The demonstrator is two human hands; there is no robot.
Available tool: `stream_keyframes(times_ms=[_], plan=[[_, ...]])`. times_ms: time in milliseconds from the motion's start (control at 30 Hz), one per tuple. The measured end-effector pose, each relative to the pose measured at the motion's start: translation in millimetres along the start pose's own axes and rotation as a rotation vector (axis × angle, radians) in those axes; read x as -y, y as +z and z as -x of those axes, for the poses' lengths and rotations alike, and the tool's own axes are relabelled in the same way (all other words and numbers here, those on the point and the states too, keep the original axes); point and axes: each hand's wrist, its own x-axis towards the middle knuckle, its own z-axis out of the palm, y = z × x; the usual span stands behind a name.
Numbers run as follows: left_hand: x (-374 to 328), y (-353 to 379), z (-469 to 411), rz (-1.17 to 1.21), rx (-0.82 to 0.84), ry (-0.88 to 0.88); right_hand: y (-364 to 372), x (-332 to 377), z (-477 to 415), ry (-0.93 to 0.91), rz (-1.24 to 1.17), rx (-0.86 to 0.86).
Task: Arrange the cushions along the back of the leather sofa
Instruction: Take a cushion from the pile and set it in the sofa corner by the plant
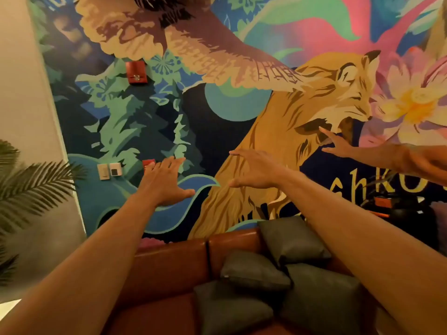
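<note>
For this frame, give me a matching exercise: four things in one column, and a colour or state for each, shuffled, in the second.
1. left hand
2. leather sofa
3. uppermost square cushion
4. palm plant

A. brown
B. leaning against the sofa back
C. open, holding nothing
D. green, at the left edge

Pairs: 1-C, 2-A, 3-B, 4-D

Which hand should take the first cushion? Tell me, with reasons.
Probably the right hand. Both hands are open and raised in front of the mural, touching nothing, but the grey cushions are heaped on the sofa under the right forearm. The left hand is over bare leather.
</note>
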Motion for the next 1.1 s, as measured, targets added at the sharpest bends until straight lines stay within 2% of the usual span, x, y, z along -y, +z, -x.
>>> stream_keyframes(times_ms=[167, 367, 633, 933, 1100], plan=[[-19.3, 64.1, -40.0, 0.040, 0.041, -0.010, 25.7, -52.2, -29.8, -0.023, 0.046, 0.095], [-45.4, 152.6, -73.8, 0.115, 0.108, -0.023, 74.6, -134.5, -64.7, 0.010, -0.033, 0.171], [-66.1, 287.8, -98.9, 0.422, 0.275, -0.074, 171.8, -238.7, -91.4, 0.118, -0.067, 0.319], [-79.0, 464.6, -138.2, 0.681, 0.505, -0.079, 295.2, -345.7, -112.5, 0.394, -0.094, 0.402], [-96.1, 539.1, -174.4, 0.720, 0.717, 0.005, 352.0, -387.2, -115.8, 0.643, -0.120, 0.347]])
